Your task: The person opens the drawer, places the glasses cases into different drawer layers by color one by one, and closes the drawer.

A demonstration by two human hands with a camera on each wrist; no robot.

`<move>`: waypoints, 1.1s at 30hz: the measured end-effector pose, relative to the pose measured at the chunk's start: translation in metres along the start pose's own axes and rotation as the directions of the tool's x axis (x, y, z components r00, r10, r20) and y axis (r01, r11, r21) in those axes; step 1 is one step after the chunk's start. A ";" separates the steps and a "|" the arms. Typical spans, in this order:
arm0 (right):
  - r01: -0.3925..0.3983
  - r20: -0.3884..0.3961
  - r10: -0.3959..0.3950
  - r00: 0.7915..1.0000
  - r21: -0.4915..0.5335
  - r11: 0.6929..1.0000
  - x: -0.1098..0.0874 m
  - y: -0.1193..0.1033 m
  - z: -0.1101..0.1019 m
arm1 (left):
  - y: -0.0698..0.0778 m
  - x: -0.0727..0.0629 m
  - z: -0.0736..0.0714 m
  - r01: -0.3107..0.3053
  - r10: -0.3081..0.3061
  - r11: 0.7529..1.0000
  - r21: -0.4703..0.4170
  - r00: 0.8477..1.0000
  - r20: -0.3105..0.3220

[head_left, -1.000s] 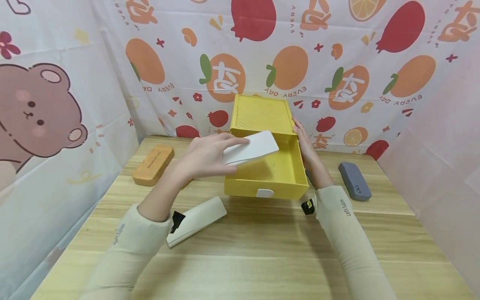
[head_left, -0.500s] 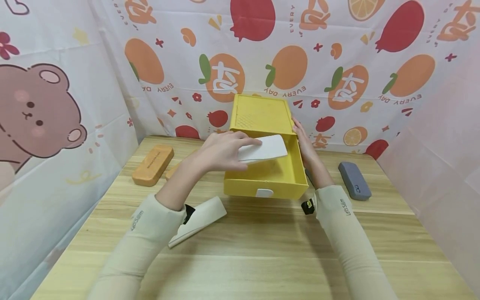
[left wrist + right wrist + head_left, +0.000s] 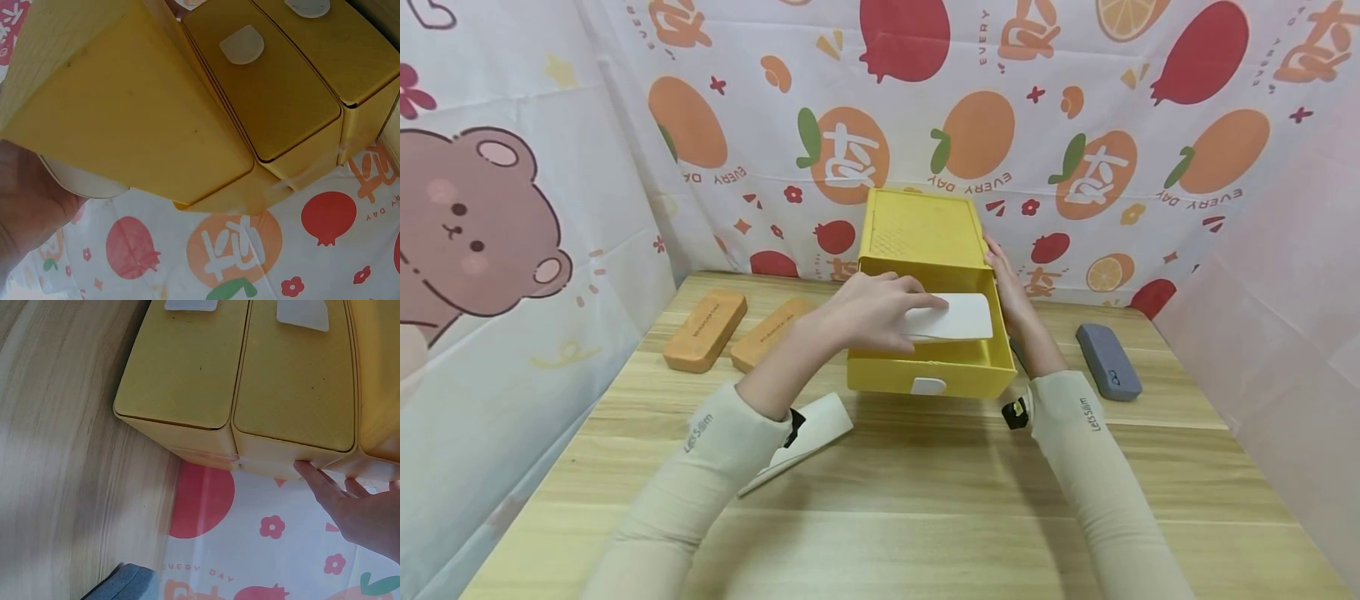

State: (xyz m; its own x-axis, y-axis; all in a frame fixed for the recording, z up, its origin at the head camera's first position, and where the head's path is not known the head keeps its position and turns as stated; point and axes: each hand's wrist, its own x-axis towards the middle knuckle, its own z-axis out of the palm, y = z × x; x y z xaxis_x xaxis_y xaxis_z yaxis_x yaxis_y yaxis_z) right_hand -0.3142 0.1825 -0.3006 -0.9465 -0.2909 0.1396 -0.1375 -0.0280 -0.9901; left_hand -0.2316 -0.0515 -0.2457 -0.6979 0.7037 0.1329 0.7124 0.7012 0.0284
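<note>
My left hand grips a white glasses case by its left end, inside the outline of the pulled-out top drawer. That drawer belongs to a yellow drawer unit. Whether the case touches the drawer's floor cannot be made out. In the left wrist view, the case shows partly behind the drawer's side, beside the palm. My right hand rests against the unit's right side, its fingers extended; the right wrist view shows those fingers touching the yellow wall below the top drawer.
A second white case lies on the wooden table, partly behind my left sleeve. Two orange cases are at the left. A grey case lies at the right. Printed cloth hangs behind the unit.
My left hand has moved right and slightly down, carrying the white glasses case further over the drawer and lower. The second orange case has come into view. My right hand stays put.
</note>
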 end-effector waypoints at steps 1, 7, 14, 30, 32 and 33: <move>-0.001 0.001 0.001 1.000 -0.002 1.000 0.000 0.001 0.000 | 0.001 0.000 0.001 -0.010 0.010 1.000 0.007 1.000 0.002; -0.002 -0.009 0.002 1.000 -0.003 1.000 0.000 -0.001 0.000 | 0.001 0.003 0.007 -0.055 0.055 0.998 0.015 0.998 0.006; 0.006 -0.002 -0.006 1.000 -0.010 1.000 0.000 -0.001 0.001 | -0.006 0.009 0.019 -0.064 0.064 0.998 -0.013 0.997 0.051; -0.007 -0.014 0.006 1.000 -0.015 1.000 0.000 0.000 0.001 | -0.014 0.017 0.030 0.031 -0.009 0.989 -0.141 0.988 0.157; -0.006 -0.013 0.006 1.000 -0.010 1.000 0.000 0.000 0.001 | -0.014 0.017 0.030 0.033 -0.011 0.990 -0.136 0.987 0.161; -0.006 -0.012 0.006 1.000 -0.009 1.000 0.000 0.000 0.001 | -0.014 0.017 0.030 0.033 -0.011 0.991 -0.133 0.987 0.162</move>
State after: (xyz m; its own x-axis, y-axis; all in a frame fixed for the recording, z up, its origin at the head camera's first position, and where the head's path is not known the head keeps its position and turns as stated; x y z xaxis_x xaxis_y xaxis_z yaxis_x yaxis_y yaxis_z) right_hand -0.3136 0.1814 -0.3010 -0.9509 -0.2792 0.1336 -0.1340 -0.0175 -0.9908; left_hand -0.2556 -0.0457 -0.2733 -0.7085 0.7051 -0.0297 0.6923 0.7026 0.1647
